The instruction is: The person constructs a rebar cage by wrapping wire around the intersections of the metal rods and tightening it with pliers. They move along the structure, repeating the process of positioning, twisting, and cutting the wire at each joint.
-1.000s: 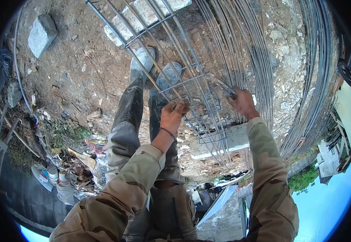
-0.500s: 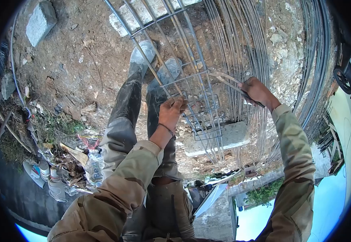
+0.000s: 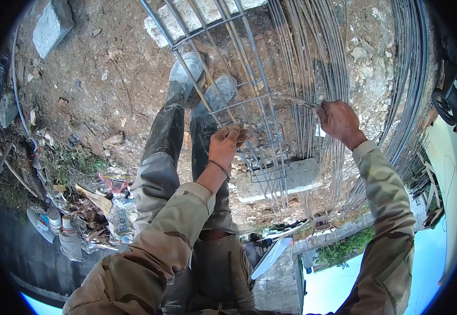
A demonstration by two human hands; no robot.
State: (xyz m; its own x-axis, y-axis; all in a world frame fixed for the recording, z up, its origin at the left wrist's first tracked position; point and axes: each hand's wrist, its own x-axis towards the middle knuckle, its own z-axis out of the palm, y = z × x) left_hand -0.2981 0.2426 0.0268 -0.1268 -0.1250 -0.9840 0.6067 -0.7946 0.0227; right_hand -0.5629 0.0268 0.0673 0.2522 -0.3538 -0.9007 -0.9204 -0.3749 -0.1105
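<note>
A rebar cage [image 3: 254, 63] of long bars and square stirrups slants in front of me. My right hand [image 3: 339, 123] is wrapped round the handles of a pair of pincers [image 3: 302, 101], whose head touches or nearly touches a stirrup corner on the cage's right side. At the cage's left side, my left hand [image 3: 225, 144] has its fingers pinched together close to a long bar. Whatever lies between those fingers is too small to make out. Several smaller stirrups [image 3: 269, 174] hang round the bars at the near end.
Long loose bars [image 3: 312, 63] lie to the right, with coiled rods [image 3: 412, 79] further out. Concrete blocks [image 3: 281, 181] [image 3: 52, 27] sit on the dirt. My boots [image 3: 186, 68] stand beneath the cage. Litter and a plastic bag [image 3: 121, 216] lie at left.
The pincers' handles have come together and turned edge-on as my right hand rotated. My left hand has stayed nearly in place, its fingers shifting slightly.
</note>
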